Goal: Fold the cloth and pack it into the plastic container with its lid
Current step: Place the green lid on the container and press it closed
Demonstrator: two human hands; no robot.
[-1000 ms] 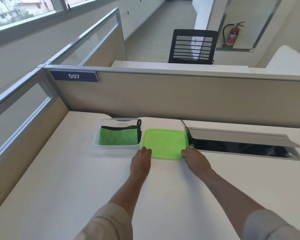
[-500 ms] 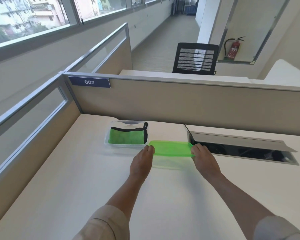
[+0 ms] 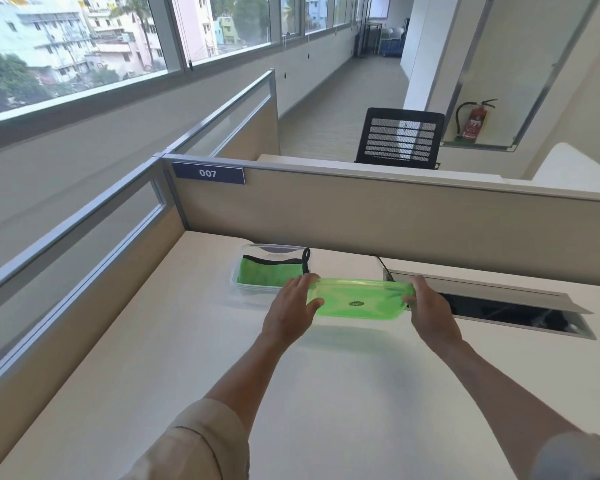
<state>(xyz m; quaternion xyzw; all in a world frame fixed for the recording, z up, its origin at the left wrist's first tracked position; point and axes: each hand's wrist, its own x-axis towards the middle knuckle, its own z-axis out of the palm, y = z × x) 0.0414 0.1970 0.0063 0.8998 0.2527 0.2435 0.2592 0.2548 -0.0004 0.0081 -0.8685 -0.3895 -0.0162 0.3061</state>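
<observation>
The green lid [image 3: 359, 299] sits just below the frame's centre, held clear of the desk [image 3: 187, 358] and tilted so its underside faces the camera. The left hand [image 3: 290, 311] grips its left edge, the right hand [image 3: 430, 306] its right edge, fingers curled round the rim. Just left of it, the clear plastic container [image 3: 253, 289] rests on the desk with the folded green cloth [image 3: 269, 273] inside, black trim along the top. An open cable tray [image 3: 499, 308] lies to the right.

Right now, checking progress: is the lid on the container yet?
No, both hands hold the lid in the air, right of the open container.
</observation>
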